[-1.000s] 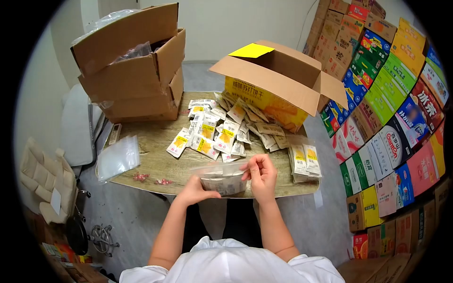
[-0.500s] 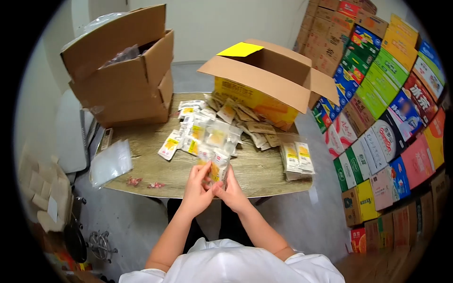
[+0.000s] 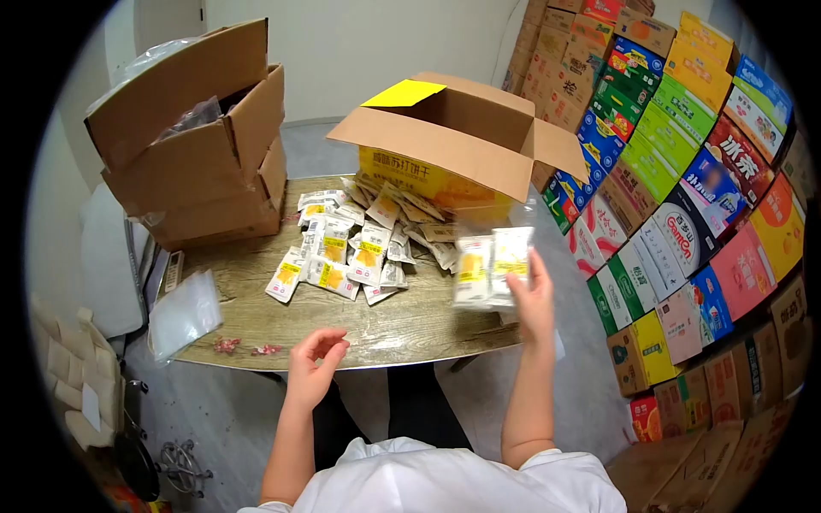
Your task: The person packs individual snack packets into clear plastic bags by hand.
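Observation:
My right hand grips the right edge of a clear plastic bag holding two white-and-yellow snack packets side by side. This bag is over the right end of the table, where it hides the bagged packets there. Near the table's front edge is my left hand, its fingers loosely bent, thumb apart, nothing in it. Beyond it lies a heap of loose white-and-yellow snack packets, some showing plain backs.
An open carton with yellow printed sides stands at the table's back right. A brown cardboard box stands back left. Flat clear bags lie on the table's left edge. Stacked cartons line the right side.
My right hand has moved right with the bagged packets, from in front of me to the table's right end. My left hand has let go and shifted left. The view has moved slightly.

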Action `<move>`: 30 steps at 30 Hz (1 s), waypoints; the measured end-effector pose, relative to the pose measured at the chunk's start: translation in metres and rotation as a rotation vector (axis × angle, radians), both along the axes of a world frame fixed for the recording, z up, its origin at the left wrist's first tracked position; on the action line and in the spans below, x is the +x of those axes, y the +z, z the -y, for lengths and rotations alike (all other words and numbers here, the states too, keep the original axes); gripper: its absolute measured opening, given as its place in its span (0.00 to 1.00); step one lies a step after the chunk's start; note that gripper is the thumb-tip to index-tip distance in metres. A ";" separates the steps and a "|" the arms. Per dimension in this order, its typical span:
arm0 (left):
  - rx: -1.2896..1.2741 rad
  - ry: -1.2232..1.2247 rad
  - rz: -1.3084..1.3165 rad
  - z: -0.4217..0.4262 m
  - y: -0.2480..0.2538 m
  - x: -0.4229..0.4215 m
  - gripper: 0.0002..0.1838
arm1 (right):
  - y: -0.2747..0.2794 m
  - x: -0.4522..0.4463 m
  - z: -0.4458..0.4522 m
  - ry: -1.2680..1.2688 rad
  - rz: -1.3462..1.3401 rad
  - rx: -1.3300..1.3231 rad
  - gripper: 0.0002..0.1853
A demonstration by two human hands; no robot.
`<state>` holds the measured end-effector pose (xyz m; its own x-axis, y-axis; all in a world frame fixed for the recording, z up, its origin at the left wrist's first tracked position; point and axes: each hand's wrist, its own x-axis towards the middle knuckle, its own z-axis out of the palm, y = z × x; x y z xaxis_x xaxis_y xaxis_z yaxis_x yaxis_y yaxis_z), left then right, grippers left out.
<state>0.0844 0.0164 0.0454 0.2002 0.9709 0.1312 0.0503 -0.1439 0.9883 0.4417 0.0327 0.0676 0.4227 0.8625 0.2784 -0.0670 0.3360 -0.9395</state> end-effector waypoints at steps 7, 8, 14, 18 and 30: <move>-0.068 0.040 0.053 -0.002 -0.014 -0.004 0.08 | 0.000 0.050 -0.003 0.009 -0.112 -0.008 0.28; -0.047 0.033 -0.025 -0.003 -0.015 -0.004 0.08 | -0.002 0.052 -0.005 0.012 -0.127 -0.019 0.29; 0.011 0.040 -0.147 -0.006 -0.013 -0.002 0.09 | -0.013 0.031 -0.015 0.155 0.041 -0.106 0.33; 0.060 0.127 -0.311 -0.004 -0.001 -0.009 0.09 | -0.005 -0.004 -0.014 0.314 -0.046 -0.117 0.33; -0.441 0.103 0.586 0.002 -0.010 -0.040 0.28 | -0.044 -0.215 -0.040 0.687 -0.428 -0.286 0.31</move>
